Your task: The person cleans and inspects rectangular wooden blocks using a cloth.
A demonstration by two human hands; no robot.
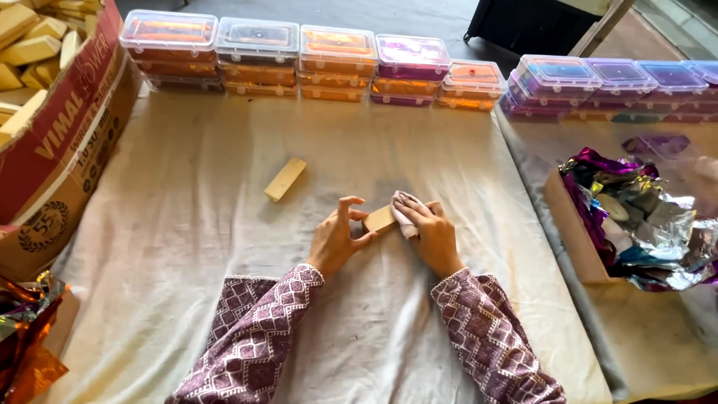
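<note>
Wiping step at frame centre: left hand (pixel 333 241) pinches wooden block (pixel 380 219), right hand (pixel 431 236) fingers press pink cloth (pixel 405 212) onto it. Judged next: turning the block to reach unwiped faces.

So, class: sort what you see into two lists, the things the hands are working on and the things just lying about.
In hand:
- left hand steadying the tan block
- right hand pressing a pale cloth on it

Lying about:
- second block on the sheet
- cardboard box of blocks
- stacked plastic boxes
- tray of crumpled foil
</note>
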